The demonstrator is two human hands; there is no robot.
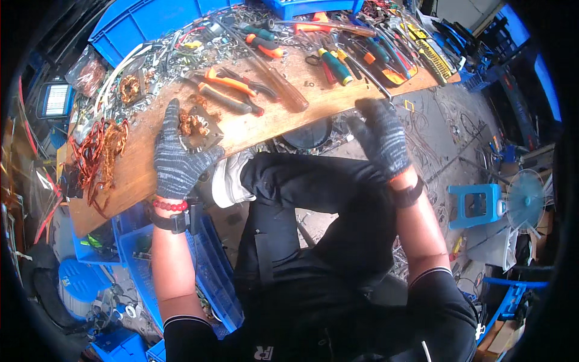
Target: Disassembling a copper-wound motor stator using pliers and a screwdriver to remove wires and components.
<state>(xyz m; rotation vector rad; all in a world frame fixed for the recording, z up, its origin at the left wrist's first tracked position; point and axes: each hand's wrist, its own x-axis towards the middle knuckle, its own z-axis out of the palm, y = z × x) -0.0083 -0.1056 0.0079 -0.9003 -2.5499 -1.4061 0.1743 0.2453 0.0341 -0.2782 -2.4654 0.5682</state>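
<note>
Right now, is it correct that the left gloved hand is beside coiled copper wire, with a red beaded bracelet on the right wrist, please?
Not quite: the head view shows the red beaded bracelet on the left instead. The left gloved hand is beside coiled copper wire.

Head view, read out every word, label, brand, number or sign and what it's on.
Black shirt: white lettering near the picture's bottom; I won't copy printed text.
Blue rounded plastic piece, lower left: pale marks, too small to read.
I make out nothing else readable.
</note>
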